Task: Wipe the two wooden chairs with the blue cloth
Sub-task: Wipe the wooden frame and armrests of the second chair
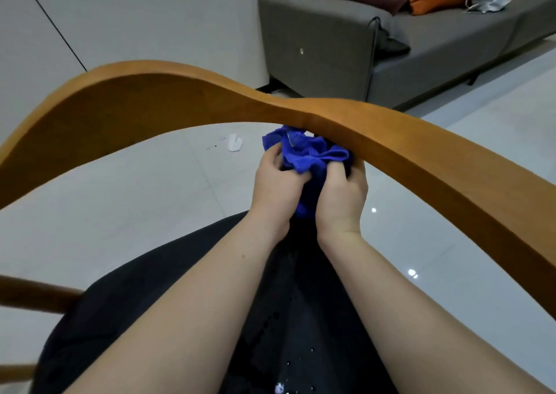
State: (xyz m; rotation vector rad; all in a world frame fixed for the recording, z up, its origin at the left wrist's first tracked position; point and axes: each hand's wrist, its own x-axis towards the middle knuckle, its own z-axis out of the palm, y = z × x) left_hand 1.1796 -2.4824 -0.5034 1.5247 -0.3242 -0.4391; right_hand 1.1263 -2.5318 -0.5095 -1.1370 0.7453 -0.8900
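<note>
The left hand [278,189] and right hand [343,196] both clutch the bunched cloth [307,152] just below the chair [180,101] rail, apparently off the wood, so wiping seems hardly started, with no second chair clearly in view

Gripping a bunched blue cloth [310,155] in both hands, left hand [278,186] and right hand [341,201] side by side, fingers [335,172] curled into the folds. Just above and beyond those fingers, the curved top rail of a wooden chair [180,101], apparently brushing the cloth's upper edge. Past the left fingers, a white scrap [234,143] on the tiled floor [120,198]. Far beyond the right fingers, a grey sofa [316,41].
</note>
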